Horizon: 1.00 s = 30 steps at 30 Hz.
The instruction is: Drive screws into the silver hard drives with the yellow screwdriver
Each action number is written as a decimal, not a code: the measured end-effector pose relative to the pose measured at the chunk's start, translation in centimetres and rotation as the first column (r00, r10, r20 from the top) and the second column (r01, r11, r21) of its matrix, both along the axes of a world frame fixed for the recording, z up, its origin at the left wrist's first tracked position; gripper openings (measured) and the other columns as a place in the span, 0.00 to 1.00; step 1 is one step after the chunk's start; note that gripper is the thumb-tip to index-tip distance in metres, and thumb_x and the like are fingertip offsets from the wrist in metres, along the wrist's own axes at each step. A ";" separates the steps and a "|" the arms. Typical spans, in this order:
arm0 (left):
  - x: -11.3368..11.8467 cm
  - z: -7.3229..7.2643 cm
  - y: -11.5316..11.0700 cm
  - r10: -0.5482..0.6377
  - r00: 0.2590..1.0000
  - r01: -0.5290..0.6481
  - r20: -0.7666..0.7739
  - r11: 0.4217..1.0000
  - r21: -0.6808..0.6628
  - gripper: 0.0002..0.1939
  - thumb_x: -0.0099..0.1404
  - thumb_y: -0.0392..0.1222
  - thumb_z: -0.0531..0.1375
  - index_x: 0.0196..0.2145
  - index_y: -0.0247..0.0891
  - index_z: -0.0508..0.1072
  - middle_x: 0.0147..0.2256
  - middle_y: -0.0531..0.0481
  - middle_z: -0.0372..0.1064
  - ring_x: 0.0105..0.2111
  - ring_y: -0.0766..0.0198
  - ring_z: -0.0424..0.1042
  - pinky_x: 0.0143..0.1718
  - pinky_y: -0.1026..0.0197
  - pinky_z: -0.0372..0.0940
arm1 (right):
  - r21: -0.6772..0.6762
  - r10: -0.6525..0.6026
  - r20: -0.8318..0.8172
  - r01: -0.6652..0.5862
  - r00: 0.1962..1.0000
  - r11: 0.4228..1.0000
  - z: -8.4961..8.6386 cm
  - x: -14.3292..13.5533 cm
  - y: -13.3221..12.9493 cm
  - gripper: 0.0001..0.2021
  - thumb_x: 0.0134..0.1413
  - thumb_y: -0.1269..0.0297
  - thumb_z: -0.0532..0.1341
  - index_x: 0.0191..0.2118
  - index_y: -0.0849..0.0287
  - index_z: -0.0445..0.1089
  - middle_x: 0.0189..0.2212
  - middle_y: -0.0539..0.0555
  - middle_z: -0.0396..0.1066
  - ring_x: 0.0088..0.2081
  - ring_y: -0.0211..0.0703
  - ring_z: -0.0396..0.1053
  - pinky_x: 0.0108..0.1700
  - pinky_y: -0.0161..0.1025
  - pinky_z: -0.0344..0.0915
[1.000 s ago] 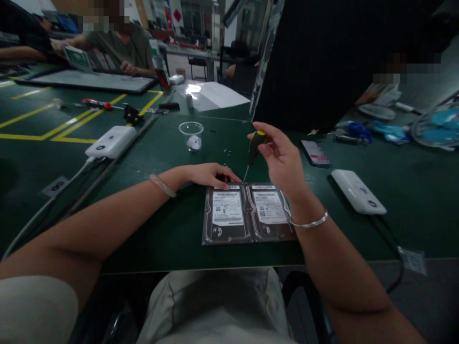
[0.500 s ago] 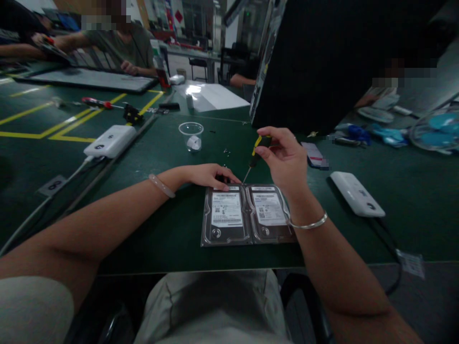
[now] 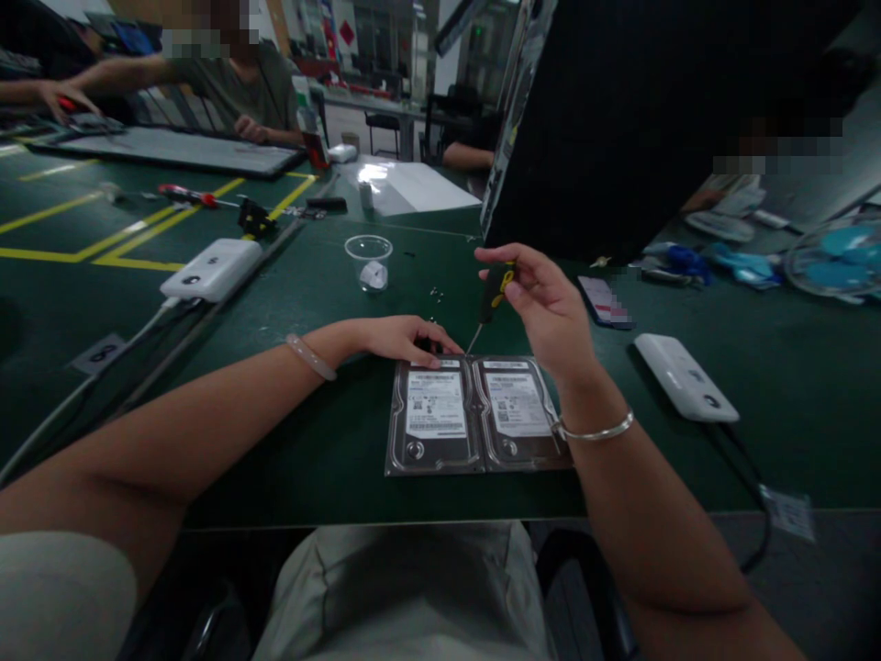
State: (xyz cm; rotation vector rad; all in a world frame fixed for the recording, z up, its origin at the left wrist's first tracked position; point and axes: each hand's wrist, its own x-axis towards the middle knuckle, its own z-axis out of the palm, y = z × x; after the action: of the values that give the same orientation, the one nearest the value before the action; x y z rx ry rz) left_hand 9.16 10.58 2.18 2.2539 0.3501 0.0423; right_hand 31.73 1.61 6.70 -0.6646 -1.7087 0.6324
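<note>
Two hard drives lie side by side near the table's front edge: a left hard drive and a right hard drive, labels up. My left hand grips the far edge of the left drive, thumb on top and fingers along that edge. A black and yellow screwdriver is pinched in the fingers of my right hand. It stands tilted, its tip at the far edge where the drives meet. Whatever lies under the tip is too small to make out. Several tiny screws lie beyond the drives.
Past the drives stands a clear plastic cup with crumpled white material inside. White power strips flank me, a left one and a right one. A large black panel rises at the back right, near a phone. A co-worker sits opposite.
My right hand's fingers have shifted round the screwdriver handle, the index finger now stretched out to the left. My left hand and the drives stay put. The co-worker's hand has moved left.
</note>
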 end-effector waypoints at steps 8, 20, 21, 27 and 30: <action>0.1 0.1 -0.1 0.012 1.000 -0.012 -0.006 1.000 0.009 0.25 0.65 0.52 0.62 0.58 0.44 0.72 0.50 0.47 0.72 0.43 0.63 0.70 0.46 0.63 0.63 | 0.042 -0.065 -0.086 0.069 0.994 0.997 -0.5 0.0 0.5 0.11 0.59 0.66 0.65 0.47 0.48 0.69 0.48 0.47 0.77 0.48 0.38 0.75 0.56 0.42 0.71; 0.1 0.0 -0.1 0.000 1.000 0.001 0.002 1.000 -0.001 0.25 0.66 0.51 0.62 0.59 0.45 0.72 0.51 0.47 0.72 0.44 0.62 0.70 0.46 0.62 0.63 | 0.203 -0.336 0.100 0.312 0.936 0.928 -0.3 0.6 0.4 0.14 0.60 0.61 0.63 0.51 0.42 0.74 0.48 0.50 0.69 0.50 0.43 0.69 0.44 0.41 0.73; 0.1 0.0 -0.1 0.002 1.000 -0.002 -0.001 1.000 0.008 0.25 0.66 0.52 0.62 0.59 0.45 0.72 0.51 0.47 0.72 0.44 0.62 0.70 0.46 0.63 0.63 | 0.192 -0.351 0.087 0.330 0.932 0.924 -0.4 0.7 0.5 0.14 0.57 0.60 0.65 0.50 0.42 0.74 0.45 0.50 0.69 0.45 0.42 0.70 0.41 0.40 0.72; 0.1 0.0 0.0 0.008 1.000 -0.007 -0.013 1.000 0.019 0.26 0.65 0.53 0.62 0.59 0.44 0.72 0.50 0.47 0.72 0.44 0.61 0.71 0.47 0.62 0.63 | 0.108 -0.160 0.066 0.152 0.985 0.982 -0.4 0.9 0.7 0.19 0.57 0.63 0.66 0.54 0.42 0.72 0.46 0.46 0.75 0.46 0.41 0.74 0.49 0.43 0.75; 0.1 0.1 -0.1 0.004 1.000 -0.004 -0.010 1.000 -0.004 0.26 0.65 0.53 0.62 0.59 0.44 0.71 0.50 0.46 0.72 0.44 0.61 0.70 0.46 0.62 0.63 | 0.021 -0.003 0.107 0.001 0.994 1.000 0.1 0.7 0.1 0.18 0.63 0.62 0.60 0.57 0.44 0.68 0.50 0.47 0.77 0.53 0.42 0.74 0.57 0.47 0.73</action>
State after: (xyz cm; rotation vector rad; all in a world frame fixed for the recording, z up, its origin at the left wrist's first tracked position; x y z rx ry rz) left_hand 9.26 10.50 2.25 2.2502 0.3604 0.0324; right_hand 32.43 1.67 6.82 -0.6957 -1.8107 0.5852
